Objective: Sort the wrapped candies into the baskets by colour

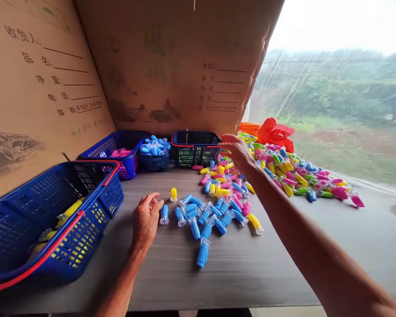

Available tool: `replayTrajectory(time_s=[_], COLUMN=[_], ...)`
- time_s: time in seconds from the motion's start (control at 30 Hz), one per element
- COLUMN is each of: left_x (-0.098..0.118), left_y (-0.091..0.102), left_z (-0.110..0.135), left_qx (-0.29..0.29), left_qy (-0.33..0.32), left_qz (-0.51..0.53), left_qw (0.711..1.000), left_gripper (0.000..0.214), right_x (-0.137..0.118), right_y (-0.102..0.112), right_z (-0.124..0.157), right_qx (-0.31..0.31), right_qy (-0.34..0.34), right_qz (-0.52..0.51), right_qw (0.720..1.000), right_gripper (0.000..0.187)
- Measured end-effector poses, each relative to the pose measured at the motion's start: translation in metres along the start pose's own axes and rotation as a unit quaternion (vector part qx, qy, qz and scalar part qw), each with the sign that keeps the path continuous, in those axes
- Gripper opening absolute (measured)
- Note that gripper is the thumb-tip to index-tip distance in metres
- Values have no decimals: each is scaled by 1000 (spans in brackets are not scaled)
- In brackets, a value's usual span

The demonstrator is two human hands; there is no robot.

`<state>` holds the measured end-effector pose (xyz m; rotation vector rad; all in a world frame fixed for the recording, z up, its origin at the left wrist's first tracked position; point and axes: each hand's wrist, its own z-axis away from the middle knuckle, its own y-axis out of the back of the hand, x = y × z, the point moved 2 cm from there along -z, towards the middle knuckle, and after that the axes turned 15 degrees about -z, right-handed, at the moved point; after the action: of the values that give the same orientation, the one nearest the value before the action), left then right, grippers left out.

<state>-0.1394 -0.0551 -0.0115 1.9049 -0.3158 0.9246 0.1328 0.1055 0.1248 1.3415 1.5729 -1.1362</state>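
My left hand (146, 219) rests on the dark wooden table (224, 281) with its fingers loosely curled and nothing in them. Its fingertips are close to a blue plastic capsule (164, 215) with a clear ribbed end, and a yellow capsule (173, 194) stands upright just beyond. Scattered to the right lies a loose group of blue capsules (201, 218). My right hand (237, 152) is raised with its fingers spread, empty, above the far end of a heap of pink, yellow, green and blue capsules (284, 169).
A large blue basket (100, 193) with a red rim holds yellow capsules at the left. Behind it stand a blue basket with pink pieces (125, 160), a small blue basket of blue capsules (153, 163) and a dark basket (194, 149). Cardboard sheets rise behind; a red bag (275, 135) and window lie right.
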Motion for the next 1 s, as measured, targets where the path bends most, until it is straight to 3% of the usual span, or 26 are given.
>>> replayTrajectory(time_s=[0.07,0.2,0.27,0.33,0.4,0.5,0.6,0.73,0.8,1.0], left_x=[2,4,5,7,9,11,13,26,32,29], left_y=[-2,-5,-7,-8,-9,-8,-9,-16,-23,-35], left_z=[1,6,8,10,13,16,12,-1,-9,-23], left_qx=[-14,-32,-31,-35,-48,-58,-45,6,4,-28], left_qy=[-29,-104,-123,-125,-123,-120,-101,-120,-128,-87], left_qz=[-38,-144,-190,-219,-230,-221,-217,-236,-207,-50], left_qw=[999,984,974,967,964,966,970,964,970,995], left_gripper=[43,44,44,42,39,35,37,44,46,18], right_x=[13,32,42,50,56,61,62,62,63,64], right_y=[33,103,121,125,119,105,99,101,103,103], right_z=[59,171,207,226,233,231,228,229,230,230], right_qx=[17,188,239,228,186,128,85,74,87,96], right_qy=[-3,-34,-78,-94,-81,-70,-81,-72,-61,-52], right_qz=[48,116,128,194,313,482,556,564,555,532], right_qw=[999,975,959,950,928,864,823,820,825,840], right_gripper=[44,38,43,48,50,42,30,28,28,29])
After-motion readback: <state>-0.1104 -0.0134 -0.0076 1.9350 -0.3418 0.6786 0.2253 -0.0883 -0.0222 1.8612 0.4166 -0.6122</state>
